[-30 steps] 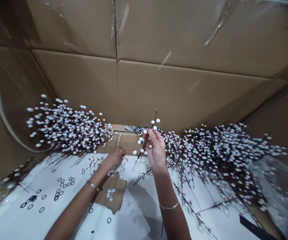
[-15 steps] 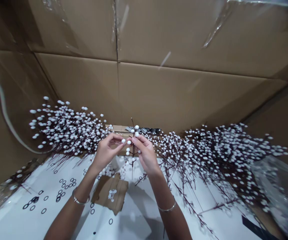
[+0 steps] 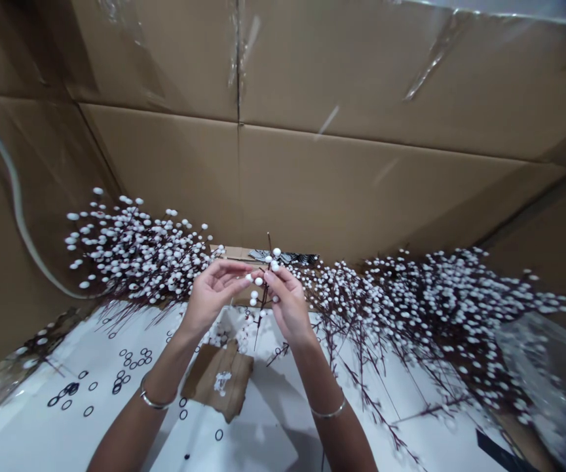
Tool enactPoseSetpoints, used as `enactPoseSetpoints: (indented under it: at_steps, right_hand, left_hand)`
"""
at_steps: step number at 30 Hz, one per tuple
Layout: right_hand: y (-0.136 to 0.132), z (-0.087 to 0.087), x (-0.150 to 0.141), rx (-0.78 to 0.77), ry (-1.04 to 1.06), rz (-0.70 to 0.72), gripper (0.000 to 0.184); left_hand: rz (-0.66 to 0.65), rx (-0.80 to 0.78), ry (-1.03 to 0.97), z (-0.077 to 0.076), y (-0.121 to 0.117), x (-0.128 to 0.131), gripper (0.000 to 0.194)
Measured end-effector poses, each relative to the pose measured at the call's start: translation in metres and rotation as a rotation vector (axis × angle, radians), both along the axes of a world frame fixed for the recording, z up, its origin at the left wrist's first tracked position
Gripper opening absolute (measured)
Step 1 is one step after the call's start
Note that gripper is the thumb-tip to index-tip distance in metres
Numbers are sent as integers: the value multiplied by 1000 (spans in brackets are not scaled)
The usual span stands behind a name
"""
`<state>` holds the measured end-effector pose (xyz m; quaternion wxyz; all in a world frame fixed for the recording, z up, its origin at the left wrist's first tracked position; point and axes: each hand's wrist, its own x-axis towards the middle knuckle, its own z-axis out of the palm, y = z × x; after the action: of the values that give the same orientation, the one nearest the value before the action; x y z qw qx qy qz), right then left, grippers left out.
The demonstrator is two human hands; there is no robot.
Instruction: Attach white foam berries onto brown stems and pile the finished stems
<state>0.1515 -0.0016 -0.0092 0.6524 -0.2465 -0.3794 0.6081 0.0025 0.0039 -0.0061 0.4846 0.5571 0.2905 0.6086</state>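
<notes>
Upright between my hands is a dark brown artificial berry stem (image 3: 264, 298) with white balls on short side twigs. My right hand (image 3: 291, 307) grips it mid-length between thumb and fingers. With thumb and fingertips, my left hand (image 3: 208, 295) pinches a white berry (image 3: 249, 278) at the stem's left side; whether that berry is fixed to a twig I cannot tell. Below the hands, loose white berries (image 3: 221, 330) lie on the white tabletop (image 3: 263, 432), partly hidden by my left wrist.
Bunches of finished-looking berry stems lie at the left (image 3: 140, 252) and right (image 3: 435, 295). Black rings (image 3: 126, 377) are scattered on the left. A torn cardboard piece (image 3: 204, 380) lies in front, a clear plastic bag (image 3: 538, 367) at the right. Cardboard walls (image 3: 361, 196) stand behind.
My left hand has risen from the loose berries to the stem, bringing a white berry. My right hand has brought the stem leftward and more upright. Over the last half second the hands barely moved.
</notes>
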Motion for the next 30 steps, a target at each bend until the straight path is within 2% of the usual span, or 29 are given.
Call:
enactPoseSetpoints:
  at_steps: [2, 5, 11, 14, 20, 30]
  right_hand:
    - [-1, 0, -1, 12, 6, -3, 9]
    - [-1, 1, -2, 24, 0, 0, 10]
    - [-3, 0, -3, 60, -29, -21, 9]
    - [-7, 0, -5, 98, -91, -55, 4]
    - [-12, -1, -10, 148, -164, -84, 9]
    - [-10, -4, -11, 149, -249, -159, 18]
  left_hand:
    - [4, -31, -12, -1, 1, 1, 26]
    - [15, -32, -1, -1, 1, 1, 20]
    - [119, -28, 17, -1, 3, 1, 17]
    - [152, -76, -49, -4, 4, 0, 19]
    - [81, -189, -224, -6, 3, 3, 24]
    - [72, -205, -258, -5, -1, 8, 22]
